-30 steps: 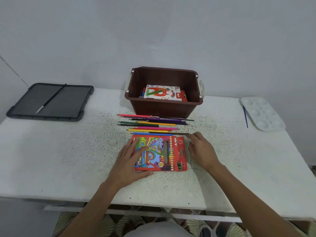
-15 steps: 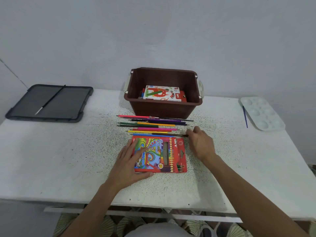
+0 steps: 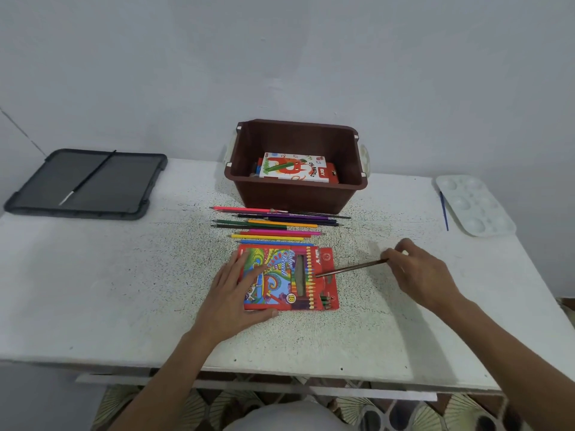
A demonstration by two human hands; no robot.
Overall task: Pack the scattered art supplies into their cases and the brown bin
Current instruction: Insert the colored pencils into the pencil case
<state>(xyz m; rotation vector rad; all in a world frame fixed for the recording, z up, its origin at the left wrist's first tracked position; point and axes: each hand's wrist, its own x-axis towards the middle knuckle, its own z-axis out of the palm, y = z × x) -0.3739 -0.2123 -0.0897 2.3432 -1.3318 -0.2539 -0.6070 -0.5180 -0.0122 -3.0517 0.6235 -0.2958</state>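
In the head view, the red pencil case [image 3: 289, 278] is seen lying flat on the white speckled table [image 3: 109, 275], near its front edge. It is pressed down by the left hand [image 3: 236, 293], whose grip is wide: the fingers are laid straight over the case's left part and the thumb is set along its near edge. A brown pencil [image 3: 351, 268] is pinched at one end by the right hand [image 3: 420, 272], so that grip is narrow and closed on the pencil. The pencil is tilted, with its tip over the right side of the case. Just behind the case, the loose coloured pencils [image 3: 273, 225] are spread in front of the brown bin [image 3: 295, 194], in which an oil pastels box [image 3: 294, 168] is laid. A dark tray [image 3: 124, 194] bearing a thin brush [image 3: 88, 177] is placed far left, and a white palette [image 3: 474, 205] with a blue brush [image 3: 444, 211] beside it far right.
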